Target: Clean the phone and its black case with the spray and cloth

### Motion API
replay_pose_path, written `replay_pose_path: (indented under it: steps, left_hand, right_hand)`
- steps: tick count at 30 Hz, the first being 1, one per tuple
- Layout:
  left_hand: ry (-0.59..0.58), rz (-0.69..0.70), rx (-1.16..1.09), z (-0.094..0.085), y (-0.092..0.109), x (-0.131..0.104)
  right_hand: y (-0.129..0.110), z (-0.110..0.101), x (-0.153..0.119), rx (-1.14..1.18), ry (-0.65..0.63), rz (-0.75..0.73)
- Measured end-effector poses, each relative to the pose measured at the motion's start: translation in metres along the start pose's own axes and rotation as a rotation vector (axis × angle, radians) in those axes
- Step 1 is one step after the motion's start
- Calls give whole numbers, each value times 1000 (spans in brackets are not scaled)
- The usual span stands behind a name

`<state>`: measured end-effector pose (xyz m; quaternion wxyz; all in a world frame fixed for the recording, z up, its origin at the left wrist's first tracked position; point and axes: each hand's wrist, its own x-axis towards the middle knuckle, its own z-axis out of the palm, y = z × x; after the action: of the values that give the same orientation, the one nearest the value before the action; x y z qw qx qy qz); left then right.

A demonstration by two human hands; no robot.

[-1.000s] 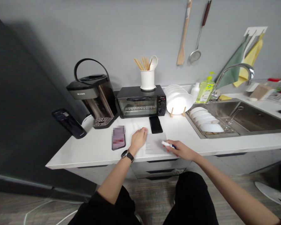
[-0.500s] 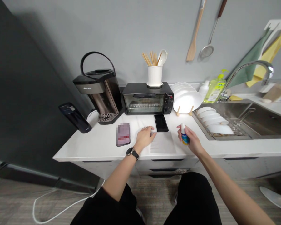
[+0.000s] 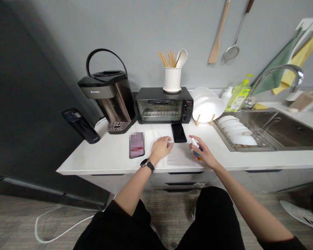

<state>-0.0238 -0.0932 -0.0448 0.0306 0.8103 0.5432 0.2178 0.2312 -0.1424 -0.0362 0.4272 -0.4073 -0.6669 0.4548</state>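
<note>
Standing near the left edge of the counter (image 3: 114, 163) is a dark flask (image 3: 81, 125), with a big water machine (image 3: 112, 100) beside it. Next comes a phone (image 3: 137, 144) with a blurry screen, between the machine and the front edge. The left hand (image 3: 160, 148) lies on the counter, open and a bit curled, holding nothing that I can see. Its fingertips are by the back left corner of a thin white sheet (image 3: 179, 156). The sheet lies flat near the front edge. A black phone (image 3: 178, 133) lies just behind it, in front of the little oven (image 3: 160, 109). The right hand (image 3: 202, 152) is closed around a small bottle (image 3: 196, 147) with a white top, over the right side of the sheet. Farther right are white plates (image 3: 208, 109) in a rack, then the sink (image 3: 289, 133).
</note>
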Motion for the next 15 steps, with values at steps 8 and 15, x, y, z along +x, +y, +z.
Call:
replay_pose_path:
  steps: [8, 15]
  left_hand:
    - [2, 7, 7, -2, 2, -1]
    - [-3, 8, 0, -4, 3, -1]
  right_hand:
    - [-8, -17, 19, -501, -250, -132]
    - [0, -18, 20, -711, -302, -200]
